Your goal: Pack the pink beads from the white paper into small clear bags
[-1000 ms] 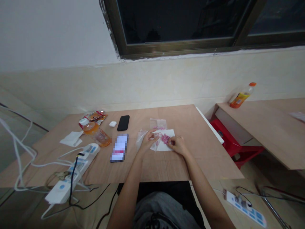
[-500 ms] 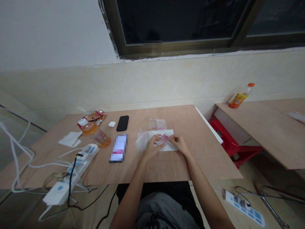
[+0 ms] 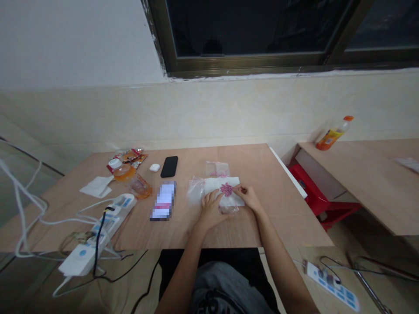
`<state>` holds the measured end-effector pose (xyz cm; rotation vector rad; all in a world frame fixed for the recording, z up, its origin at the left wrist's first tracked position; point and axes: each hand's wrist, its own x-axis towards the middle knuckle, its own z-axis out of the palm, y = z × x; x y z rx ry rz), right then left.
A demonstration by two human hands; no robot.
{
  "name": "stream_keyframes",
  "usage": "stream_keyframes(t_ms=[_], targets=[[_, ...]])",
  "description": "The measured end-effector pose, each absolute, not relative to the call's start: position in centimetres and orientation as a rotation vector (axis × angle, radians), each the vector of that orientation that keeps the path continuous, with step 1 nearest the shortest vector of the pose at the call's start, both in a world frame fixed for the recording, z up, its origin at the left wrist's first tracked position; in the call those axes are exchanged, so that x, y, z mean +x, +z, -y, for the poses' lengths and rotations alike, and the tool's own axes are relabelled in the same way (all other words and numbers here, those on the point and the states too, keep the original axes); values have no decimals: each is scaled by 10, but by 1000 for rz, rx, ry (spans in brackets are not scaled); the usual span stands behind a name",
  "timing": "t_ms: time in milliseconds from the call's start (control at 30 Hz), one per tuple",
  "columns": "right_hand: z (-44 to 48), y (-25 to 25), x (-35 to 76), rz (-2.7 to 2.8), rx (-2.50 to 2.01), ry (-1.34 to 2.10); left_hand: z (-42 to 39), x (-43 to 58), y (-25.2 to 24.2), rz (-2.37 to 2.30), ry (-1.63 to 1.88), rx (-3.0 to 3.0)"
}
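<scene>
A cluster of small pink beads (image 3: pixel 226 189) lies on a white sheet of paper (image 3: pixel 236 202) in front of me. My left hand (image 3: pixel 210 210) rests at the lower left edge of the paper, fingers apart and thumb spread, with nothing seen in it. At the right side of the beads, my right hand (image 3: pixel 248 196) has its fingertips pinched together; anything between them is too small to make out. A clear plastic bag (image 3: pixel 195 190) lies left of the paper. Behind the paper is another clear bag (image 3: pixel 218 168) with some pink beads in it.
To the left are a lit phone (image 3: pixel 163 201), a dark phone (image 3: pixel 169 166), a small white case (image 3: pixel 154 167), an orange drink bottle (image 3: pixel 132 179), snack wrappers (image 3: pixel 135 156), tissue (image 3: pixel 97 186) and a power strip (image 3: pixel 108 233) with cables. A red stool (image 3: pixel 310 192) stands right of the table.
My left hand has drawn back from the beads toward me and spread its fingers. The pink beads now show uncovered as a rounded cluster. My right hand stays beside them.
</scene>
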<state>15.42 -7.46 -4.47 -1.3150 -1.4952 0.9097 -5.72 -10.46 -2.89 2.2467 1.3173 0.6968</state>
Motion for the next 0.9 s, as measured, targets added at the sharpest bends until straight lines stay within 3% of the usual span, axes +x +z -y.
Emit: stream_keyframes(t_ms=[733, 900], targets=[[84, -37, 131, 1668, -1220, 923, 100, -56, -36, -1538, 824, 2174], [81, -37, 143, 1680, -1376, 722, 100, -54, -37, -1530, 841, 2129]])
